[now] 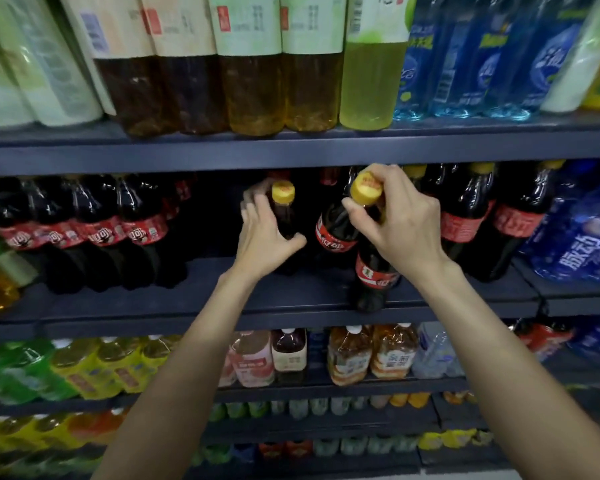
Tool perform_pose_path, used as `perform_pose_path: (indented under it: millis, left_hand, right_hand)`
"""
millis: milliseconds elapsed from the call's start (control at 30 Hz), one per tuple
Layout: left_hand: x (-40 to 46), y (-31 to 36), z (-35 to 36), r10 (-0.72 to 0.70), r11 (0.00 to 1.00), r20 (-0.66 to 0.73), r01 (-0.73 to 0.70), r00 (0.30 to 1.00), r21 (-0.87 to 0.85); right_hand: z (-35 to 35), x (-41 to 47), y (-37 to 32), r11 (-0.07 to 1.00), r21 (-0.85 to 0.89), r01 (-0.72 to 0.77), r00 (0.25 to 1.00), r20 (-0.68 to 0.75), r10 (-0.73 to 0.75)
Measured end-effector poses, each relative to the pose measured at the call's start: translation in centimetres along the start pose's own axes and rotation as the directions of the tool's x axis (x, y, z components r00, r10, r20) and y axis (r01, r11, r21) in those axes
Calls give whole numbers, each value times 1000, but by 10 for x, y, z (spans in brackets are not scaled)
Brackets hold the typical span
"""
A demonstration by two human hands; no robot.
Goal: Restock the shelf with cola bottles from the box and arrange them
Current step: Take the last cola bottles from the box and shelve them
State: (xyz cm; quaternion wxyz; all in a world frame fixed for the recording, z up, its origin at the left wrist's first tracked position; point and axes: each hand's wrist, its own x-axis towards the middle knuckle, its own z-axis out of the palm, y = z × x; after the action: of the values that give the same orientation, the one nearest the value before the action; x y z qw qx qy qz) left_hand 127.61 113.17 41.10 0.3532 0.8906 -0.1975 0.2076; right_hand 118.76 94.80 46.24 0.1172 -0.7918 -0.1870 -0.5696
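Dim, cool overhead light. Deep shadow behind my cola bottles [336, 226]. Glare specks on their shoulders. Frame edges bowed and blurred, lower left especially.

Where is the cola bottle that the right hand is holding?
In the head view, the cola bottle stands right of centre at the middle shelf's front edge, right hand gripping its yellow cap.

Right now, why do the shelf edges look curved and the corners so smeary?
Head view: the wide-angle lens bows the shelf edge; corners blur, while the hands, left and right, and the yellow cap stay sharper; the cola shelf's recess is dim.
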Motion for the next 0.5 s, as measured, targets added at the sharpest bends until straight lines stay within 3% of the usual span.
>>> perform_pose_path:
  millis: [67,133,267,367,500]
  left_hand:
    - [4,-13,-1,-13,1000,-11,12,1000,-22]
    - [6,-20,0,-16,993,-127,1,992,-117]
    - [12,-22,7,-195,939,-263,102,945,-330]
    - [16,-26,19,-165,951,-283,77,945,-299]
    - [8,-30,44,-84,990,-232,54,969,-132]
  right_hand:
    - [4,-1,-2,1000,-6,5,1000,10,-5]
    - [6,-2,-3,1000,-12,15,1000,18,-15]
    - [9,0,-3,1000,-16,7,1000,26,-6]
    - [13,4,-3,1000,-26,-1,999,44,2]
    - [17,9,-4,999,-38,-5,997,73,7]
